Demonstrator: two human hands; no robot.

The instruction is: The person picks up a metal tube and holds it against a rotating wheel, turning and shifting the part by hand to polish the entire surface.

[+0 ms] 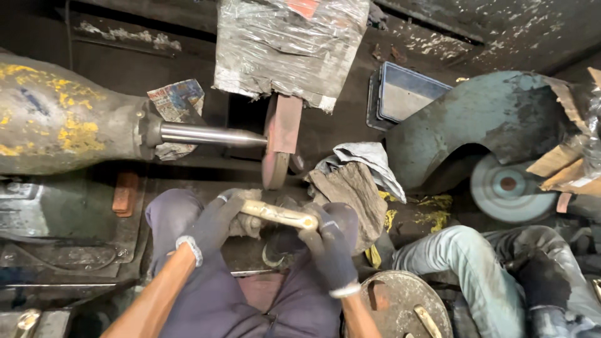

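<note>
A short brass-coloured metal bar [277, 215] lies across my lap, held at both ends. My left hand [216, 224], in a dark grey glove, grips its left end together with a rag. My right hand [330, 245], also gloved, closes on its right end. Just above the bar spins or stands a reddish-brown polishing wheel [275, 164], mounted on a steel spindle [210, 134] that comes out of a worn yellow-flecked motor housing [59, 122]. The bar sits a little below the wheel's rim, not touching it.
A plastic-wrapped guard [288, 44] hangs over the wheel. Dirty rags [354, 181] lie right of it. A teal machine cover [476, 119] and a disc [508, 186] stand at the right. Another person's jeans-clad leg [466, 263] is beside me. A round metal pan [400, 303] sits below.
</note>
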